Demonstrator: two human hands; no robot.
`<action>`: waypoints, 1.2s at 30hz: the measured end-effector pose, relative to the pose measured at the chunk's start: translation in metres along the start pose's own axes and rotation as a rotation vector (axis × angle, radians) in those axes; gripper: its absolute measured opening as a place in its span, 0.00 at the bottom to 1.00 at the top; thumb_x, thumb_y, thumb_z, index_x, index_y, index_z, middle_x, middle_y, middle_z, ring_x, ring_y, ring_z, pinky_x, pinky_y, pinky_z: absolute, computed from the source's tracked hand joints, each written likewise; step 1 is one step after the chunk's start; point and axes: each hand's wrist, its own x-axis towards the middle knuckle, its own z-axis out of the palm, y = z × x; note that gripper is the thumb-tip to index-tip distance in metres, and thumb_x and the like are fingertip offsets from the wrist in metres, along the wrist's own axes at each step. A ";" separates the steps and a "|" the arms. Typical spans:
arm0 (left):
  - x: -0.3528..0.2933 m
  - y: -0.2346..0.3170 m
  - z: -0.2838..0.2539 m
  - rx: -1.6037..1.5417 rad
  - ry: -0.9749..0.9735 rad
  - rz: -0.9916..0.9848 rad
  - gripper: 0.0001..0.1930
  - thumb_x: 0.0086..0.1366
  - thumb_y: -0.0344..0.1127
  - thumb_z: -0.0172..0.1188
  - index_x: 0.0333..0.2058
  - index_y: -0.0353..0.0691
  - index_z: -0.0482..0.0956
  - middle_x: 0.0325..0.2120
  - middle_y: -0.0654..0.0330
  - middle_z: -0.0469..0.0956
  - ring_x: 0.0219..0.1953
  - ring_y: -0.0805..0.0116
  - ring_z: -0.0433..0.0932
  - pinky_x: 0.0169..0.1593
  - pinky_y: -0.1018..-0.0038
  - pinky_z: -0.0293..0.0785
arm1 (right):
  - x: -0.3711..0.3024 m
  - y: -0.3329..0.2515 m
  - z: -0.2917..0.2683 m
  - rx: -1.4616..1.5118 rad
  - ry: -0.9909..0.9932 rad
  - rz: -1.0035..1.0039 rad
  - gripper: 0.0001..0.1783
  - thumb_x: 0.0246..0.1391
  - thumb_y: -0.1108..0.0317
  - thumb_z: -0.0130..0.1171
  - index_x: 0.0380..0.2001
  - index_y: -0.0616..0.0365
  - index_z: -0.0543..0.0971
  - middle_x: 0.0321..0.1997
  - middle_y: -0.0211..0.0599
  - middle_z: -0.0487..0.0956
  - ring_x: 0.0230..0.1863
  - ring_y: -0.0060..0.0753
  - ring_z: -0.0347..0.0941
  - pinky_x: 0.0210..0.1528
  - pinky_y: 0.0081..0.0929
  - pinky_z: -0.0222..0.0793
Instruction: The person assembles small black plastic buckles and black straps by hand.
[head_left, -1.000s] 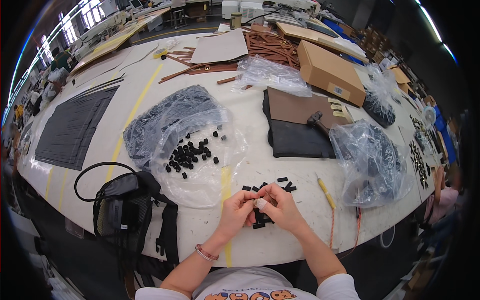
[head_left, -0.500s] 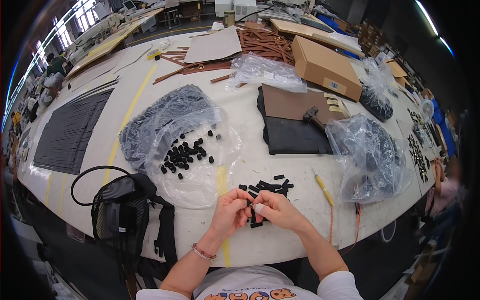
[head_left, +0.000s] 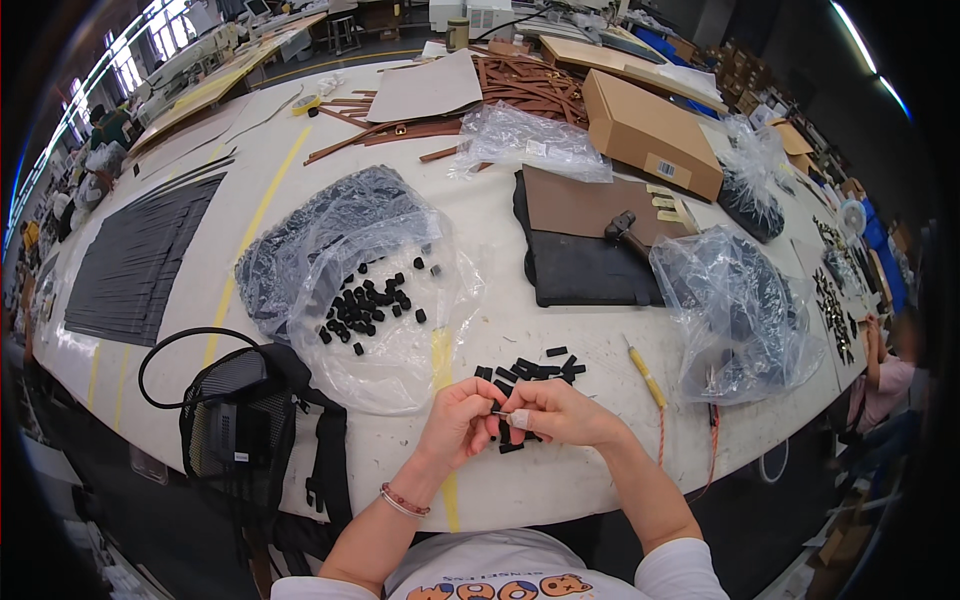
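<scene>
Above the near edge of the table, my left hand (head_left: pixel 458 422) and my right hand (head_left: pixel 562 412) meet fingertip to fingertip. Both are closed in a pinch on a small black strip (head_left: pixel 497 408), mostly covered by the fingers. A finger of the right hand wears a pale wrap. Just beyond and beneath the hands lies a loose pile of short flat black strips (head_left: pixel 540 371). Farther left, small black rolled loops (head_left: pixel 362 308) are scattered on a clear plastic bag (head_left: pixel 345 385).
A yellow-handled tool (head_left: pixel 647 376) with an orange cord lies to the right, near a filled plastic bag (head_left: pixel 735 325). A hammer (head_left: pixel 626 231) rests on dark sheets. At left are a black mesh bag (head_left: pixel 240 425) and long black strips (head_left: pixel 145 260). Brown straps and a cardboard box (head_left: pixel 652 135) stand farther back.
My right hand has turned slightly, with its fingers flatter over the piece. My left hand stays nearly in place. The whole view has shifted a little.
</scene>
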 end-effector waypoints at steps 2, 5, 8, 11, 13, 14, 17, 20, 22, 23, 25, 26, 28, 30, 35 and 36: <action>0.001 0.000 -0.001 -0.013 -0.005 0.002 0.08 0.50 0.22 0.42 0.27 0.33 0.71 0.12 0.57 0.72 0.05 0.76 0.63 0.08 0.84 0.59 | 0.001 0.002 0.001 0.044 0.015 0.007 0.07 0.51 0.68 0.49 0.30 0.60 0.72 0.21 0.28 0.74 0.18 0.12 0.63 0.18 0.12 0.58; 0.002 -0.003 -0.001 0.028 0.025 0.034 0.08 0.52 0.23 0.42 0.28 0.32 0.71 0.14 0.56 0.73 0.06 0.75 0.65 0.08 0.84 0.60 | 0.004 0.009 0.005 0.002 0.109 -0.024 0.06 0.50 0.69 0.50 0.28 0.60 0.72 0.19 0.29 0.74 0.17 0.15 0.65 0.18 0.15 0.59; -0.001 -0.007 0.005 0.184 0.131 0.136 0.07 0.54 0.24 0.43 0.30 0.32 0.70 0.16 0.57 0.73 0.10 0.75 0.69 0.12 0.83 0.65 | 0.006 0.009 0.011 -0.357 0.288 -0.114 0.04 0.47 0.71 0.50 0.26 0.60 0.72 0.18 0.32 0.74 0.15 0.22 0.68 0.18 0.19 0.62; -0.002 -0.016 0.011 0.491 0.258 0.389 0.06 0.56 0.24 0.44 0.31 0.30 0.69 0.19 0.57 0.74 0.15 0.75 0.73 0.17 0.82 0.70 | 0.007 0.002 0.026 -0.775 0.494 -0.220 0.03 0.45 0.73 0.49 0.25 0.59 0.71 0.16 0.36 0.74 0.15 0.31 0.71 0.17 0.26 0.63; -0.003 -0.023 0.011 0.695 0.311 0.572 0.05 0.57 0.24 0.45 0.32 0.30 0.68 0.21 0.56 0.75 0.17 0.74 0.74 0.20 0.82 0.71 | 0.010 0.004 0.034 -0.919 0.606 -0.276 0.02 0.43 0.72 0.49 0.24 0.59 0.70 0.14 0.38 0.73 0.15 0.36 0.71 0.16 0.30 0.63; -0.001 -0.027 0.009 0.771 0.302 0.688 0.05 0.57 0.23 0.45 0.32 0.29 0.68 0.22 0.56 0.75 0.18 0.74 0.75 0.21 0.81 0.72 | 0.014 0.011 0.036 -0.904 0.700 -0.323 0.03 0.44 0.72 0.49 0.24 0.58 0.70 0.14 0.37 0.73 0.14 0.36 0.71 0.15 0.29 0.63; 0.001 -0.028 0.007 0.719 0.274 0.748 0.05 0.57 0.24 0.47 0.33 0.29 0.68 0.23 0.57 0.76 0.19 0.74 0.75 0.23 0.81 0.73 | 0.015 0.011 0.037 -0.858 0.816 -0.375 0.02 0.44 0.73 0.50 0.25 0.59 0.70 0.13 0.36 0.73 0.14 0.35 0.71 0.14 0.28 0.63; 0.000 -0.013 0.011 0.354 0.195 0.539 0.05 0.57 0.26 0.49 0.32 0.31 0.68 0.22 0.58 0.75 0.18 0.74 0.74 0.22 0.82 0.72 | 0.013 0.011 0.037 -0.814 0.845 -0.399 0.02 0.45 0.73 0.50 0.25 0.59 0.70 0.14 0.36 0.73 0.14 0.34 0.71 0.15 0.27 0.63; -0.001 -0.006 0.009 0.120 0.137 0.388 0.05 0.57 0.27 0.50 0.32 0.31 0.69 0.21 0.59 0.74 0.18 0.74 0.73 0.21 0.82 0.71 | 0.012 0.012 0.038 -0.798 0.852 -0.424 0.02 0.45 0.73 0.50 0.25 0.59 0.70 0.14 0.36 0.73 0.15 0.33 0.71 0.15 0.27 0.63; 0.000 -0.004 0.007 0.064 0.097 0.309 0.06 0.56 0.27 0.51 0.32 0.32 0.69 0.20 0.60 0.73 0.17 0.75 0.73 0.20 0.83 0.70 | 0.012 0.013 0.039 -0.802 0.861 -0.437 0.02 0.45 0.74 0.50 0.25 0.59 0.70 0.14 0.35 0.73 0.15 0.33 0.71 0.16 0.26 0.63; 0.000 -0.003 0.006 0.009 0.055 0.229 0.06 0.56 0.28 0.52 0.32 0.33 0.69 0.20 0.60 0.73 0.16 0.75 0.72 0.19 0.84 0.68 | 0.012 0.012 0.040 -0.806 0.871 -0.450 0.03 0.44 0.74 0.50 0.25 0.59 0.70 0.15 0.35 0.73 0.16 0.32 0.71 0.16 0.26 0.63; 0.000 -0.003 0.006 0.037 0.067 0.240 0.06 0.56 0.27 0.52 0.32 0.33 0.69 0.20 0.60 0.73 0.16 0.76 0.72 0.18 0.84 0.68 | 0.012 0.011 0.040 -0.859 0.886 -0.472 0.03 0.43 0.74 0.51 0.25 0.59 0.70 0.15 0.34 0.72 0.16 0.32 0.71 0.16 0.25 0.63; 0.001 -0.004 0.005 0.065 0.077 0.249 0.06 0.55 0.27 0.52 0.32 0.33 0.69 0.20 0.60 0.73 0.16 0.76 0.71 0.18 0.84 0.68 | 0.011 0.009 0.041 -0.911 0.901 -0.492 0.04 0.42 0.74 0.51 0.25 0.59 0.70 0.15 0.33 0.72 0.16 0.32 0.71 0.16 0.25 0.63; 0.001 -0.005 0.005 0.179 0.104 0.319 0.05 0.55 0.26 0.50 0.31 0.33 0.69 0.21 0.59 0.73 0.15 0.74 0.71 0.16 0.82 0.66 | 0.009 0.010 0.041 -0.984 0.836 -0.460 0.06 0.41 0.75 0.53 0.27 0.60 0.71 0.17 0.39 0.74 0.18 0.36 0.71 0.17 0.28 0.64; 0.003 -0.002 -0.007 -0.123 0.025 0.181 0.05 0.53 0.26 0.51 0.30 0.33 0.70 0.20 0.58 0.73 0.14 0.75 0.70 0.16 0.83 0.65 | 0.002 0.002 0.025 -0.572 0.617 -0.298 0.10 0.38 0.73 0.53 0.29 0.63 0.73 0.17 0.35 0.73 0.16 0.26 0.69 0.18 0.21 0.62; 0.004 -0.001 -0.008 -0.199 -0.031 0.147 0.05 0.54 0.26 0.51 0.31 0.34 0.70 0.21 0.57 0.74 0.14 0.76 0.70 0.16 0.84 0.66 | 0.002 0.001 0.020 -0.374 0.513 -0.214 0.11 0.37 0.71 0.53 0.28 0.64 0.73 0.17 0.34 0.73 0.15 0.24 0.68 0.18 0.20 0.61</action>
